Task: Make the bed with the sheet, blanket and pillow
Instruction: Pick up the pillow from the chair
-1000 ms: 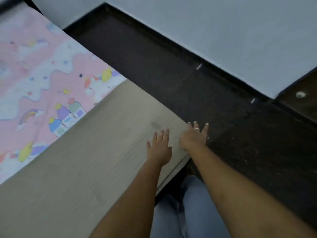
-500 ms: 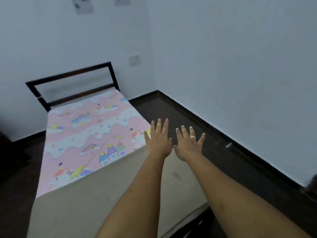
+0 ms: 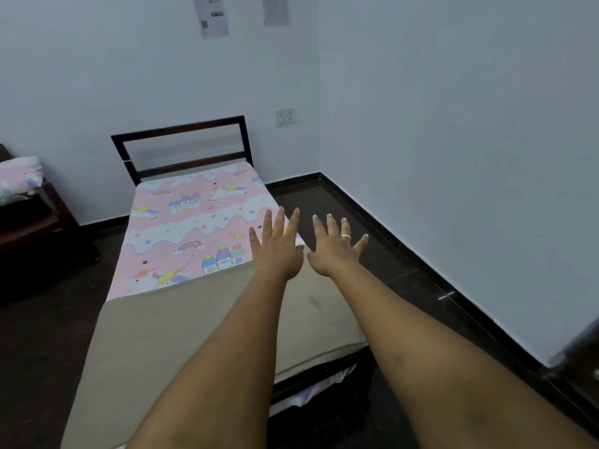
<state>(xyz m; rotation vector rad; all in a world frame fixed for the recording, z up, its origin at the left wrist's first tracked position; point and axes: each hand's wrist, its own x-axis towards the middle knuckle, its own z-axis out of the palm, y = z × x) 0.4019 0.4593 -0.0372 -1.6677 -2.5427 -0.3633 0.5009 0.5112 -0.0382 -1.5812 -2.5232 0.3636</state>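
Observation:
A single bed fills the middle of the view, with a dark metal headboard (image 3: 181, 147) at the far end. A pink sheet (image 3: 184, 231) printed with unicorns and rainbows covers the far half of the mattress. The near half shows bare beige mattress (image 3: 168, 345). My left hand (image 3: 278, 247) and my right hand (image 3: 334, 251) are stretched out in front of me above the bed's right side, fingers spread and straight, holding nothing. A ring sits on a right finger. A folded pink bundle of bedding (image 3: 19, 178) lies on dark furniture at the far left.
White walls meet in a corner behind the bed, with a switch plate (image 3: 285, 117) and papers (image 3: 210, 14) on the far wall. Dark floor (image 3: 372, 254) runs along the bed's right side. White cloth or plastic (image 3: 311, 392) shows under the bed frame near me.
The view has lifted from the mattress corner and floor to the whole bed. Both hands have risen off the mattress edge and now hover outstretched with fingers spread.

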